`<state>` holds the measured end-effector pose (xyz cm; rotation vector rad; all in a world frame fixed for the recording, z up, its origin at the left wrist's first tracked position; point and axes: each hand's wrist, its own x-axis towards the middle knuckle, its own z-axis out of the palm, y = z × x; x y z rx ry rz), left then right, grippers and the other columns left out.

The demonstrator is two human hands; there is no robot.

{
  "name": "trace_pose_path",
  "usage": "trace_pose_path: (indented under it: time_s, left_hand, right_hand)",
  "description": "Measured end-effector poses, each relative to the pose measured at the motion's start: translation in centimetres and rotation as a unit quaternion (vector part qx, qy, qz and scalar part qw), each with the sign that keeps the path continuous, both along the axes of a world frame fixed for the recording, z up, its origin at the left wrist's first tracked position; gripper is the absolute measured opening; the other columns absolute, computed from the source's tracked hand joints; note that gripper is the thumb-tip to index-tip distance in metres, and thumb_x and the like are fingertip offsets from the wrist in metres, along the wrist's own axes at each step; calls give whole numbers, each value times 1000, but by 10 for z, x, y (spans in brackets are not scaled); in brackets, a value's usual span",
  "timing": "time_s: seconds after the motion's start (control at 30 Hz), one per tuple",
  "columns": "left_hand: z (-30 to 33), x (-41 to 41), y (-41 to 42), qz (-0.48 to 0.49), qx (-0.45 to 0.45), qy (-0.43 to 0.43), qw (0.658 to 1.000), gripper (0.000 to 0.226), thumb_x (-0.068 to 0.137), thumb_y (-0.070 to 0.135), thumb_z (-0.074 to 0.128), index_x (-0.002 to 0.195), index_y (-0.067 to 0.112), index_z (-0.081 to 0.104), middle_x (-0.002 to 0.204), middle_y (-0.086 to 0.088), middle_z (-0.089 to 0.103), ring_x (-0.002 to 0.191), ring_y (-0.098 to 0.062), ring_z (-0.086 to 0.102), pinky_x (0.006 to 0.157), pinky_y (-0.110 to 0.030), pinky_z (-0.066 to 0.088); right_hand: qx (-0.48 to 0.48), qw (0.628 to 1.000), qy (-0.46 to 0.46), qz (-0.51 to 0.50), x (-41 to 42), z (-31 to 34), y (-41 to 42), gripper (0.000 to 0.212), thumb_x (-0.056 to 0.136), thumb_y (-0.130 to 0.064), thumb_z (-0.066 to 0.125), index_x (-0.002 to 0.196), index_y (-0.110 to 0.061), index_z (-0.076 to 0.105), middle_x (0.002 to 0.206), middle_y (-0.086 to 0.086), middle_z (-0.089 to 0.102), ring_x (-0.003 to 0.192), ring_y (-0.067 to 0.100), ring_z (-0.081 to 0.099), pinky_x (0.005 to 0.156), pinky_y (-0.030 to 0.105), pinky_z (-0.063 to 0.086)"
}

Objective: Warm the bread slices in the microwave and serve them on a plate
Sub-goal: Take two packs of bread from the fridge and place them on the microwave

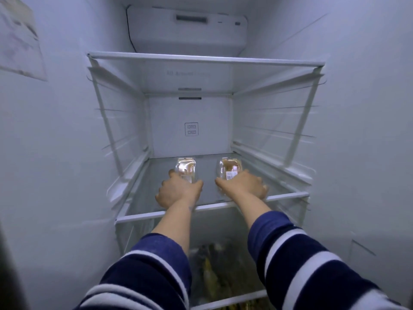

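Striped sleeves point(297, 260) reach in, left hand point(178, 191) gripping left bread pack point(185, 167), right hand point(242, 184) curled over right bread pack point(229, 167), both packs lying lengthwise beyond fingers on fridge shelf point(210, 206).

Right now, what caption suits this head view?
Both hands, left hand and right hand, grip clear bread packs on a fridge shelf.

The view looks into an open white fridge point(357, 108) with pale, cool light. A glass shelf point(201, 61) runs across near the top, and above it sits a white control housing point(190, 30). A second glass shelf point(156, 214) lies lower and nearer. The far wall has a small square vent point(191, 129). A paper sheet point(20, 41) hangs on the left.
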<state>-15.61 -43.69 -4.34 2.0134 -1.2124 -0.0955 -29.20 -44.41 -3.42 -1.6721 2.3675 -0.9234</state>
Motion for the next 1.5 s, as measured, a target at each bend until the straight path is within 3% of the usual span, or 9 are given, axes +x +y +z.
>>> trace_pose_path:
  time_s: [0.1, 0.23, 0.37, 0.6, 0.77, 0.93, 1.17, 1.37, 1.5]
  left_hand:
    - [1, 1, 5, -1, -30, 13, 999, 75, 70, 54, 66, 133, 22, 41, 120, -12, 57, 106, -33, 59, 81, -35, 45]
    - [4, 1, 22, -8, -88, 32, 996, 73, 70, 49, 69, 133, 23, 42, 120, -10, 52, 101, -34, 60, 70, -31, 36]
    - [8, 1, 52, -20, -145, 70, 987, 78, 72, 47, 68, 140, 27, 37, 123, -6, 51, 103, -32, 59, 74, -31, 36]
    - [0, -7, 143, -82, -217, 83, 969, 82, 74, 51, 68, 144, 27, 32, 135, -2, 47, 113, -24, 56, 82, -32, 42]
    - [-24, -11, 221, -107, -190, 91, 972, 86, 75, 52, 69, 146, 27, 29, 138, -3, 46, 117, -25, 53, 87, -37, 47]
    - [-51, -12, 299, -104, -147, 100, 979, 84, 76, 52, 68, 146, 27, 29, 137, -3, 46, 116, -25, 53, 81, -31, 41]
    - [-77, -9, 407, -121, -134, 126, 975, 82, 78, 50, 69, 146, 27, 29, 134, 0, 46, 110, -20, 55, 75, -28, 41]
    - [-84, 3, 506, -78, -136, 114, 981, 83, 76, 55, 66, 145, 28, 29, 134, 0, 47, 108, -18, 55, 72, -27, 39]
    - [-88, 29, 573, -43, -131, 108, 985, 84, 76, 54, 68, 145, 27, 30, 137, -1, 46, 113, -22, 55, 83, -32, 45]
  right_hand:
    - [-51, 998, -24, -9, 1, -5, 2, 73, 69, -63, 61, 121, -13, 54, 121, 8, 62, 118, 29, 51, 94, 37, 37]
    - [-110, 991, -78, -10, 0, -5, 12, 66, 62, -61, 66, 109, -14, 59, 108, 8, 66, 100, 30, 63, 84, 37, 50]
    - [-136, 984, -117, -12, -5, 3, 41, 63, 63, -60, 65, 107, -16, 58, 104, 6, 63, 93, 30, 63, 74, 35, 50]
    - [-187, 977, -102, 6, -6, -5, 139, 61, 72, -58, 67, 114, -16, 53, 107, 3, 57, 87, 23, 57, 67, 32, 43]
    - [-162, 982, -95, 7, -8, -26, 224, 66, 71, -59, 69, 117, -15, 52, 111, 5, 58, 95, 25, 60, 71, 32, 46]
    - [-135, 988, -79, 3, -12, -47, 300, 71, 71, -61, 68, 121, -13, 51, 117, 6, 57, 103, 27, 59, 77, 35, 46]
    - [-119, 989, -80, 25, -15, -68, 401, 70, 73, -60, 67, 123, -15, 48, 117, 3, 54, 96, 22, 59, 71, 32, 46]
    - [-115, 987, -84, 70, -3, -85, 492, 72, 71, -64, 66, 121, -15, 50, 114, 2, 55, 95, 20, 59, 72, 33, 49]
    - [-108, 985, -86, 101, 25, -91, 547, 69, 72, -62, 68, 119, -15, 50, 112, 1, 55, 91, 18, 57, 67, 30, 43]
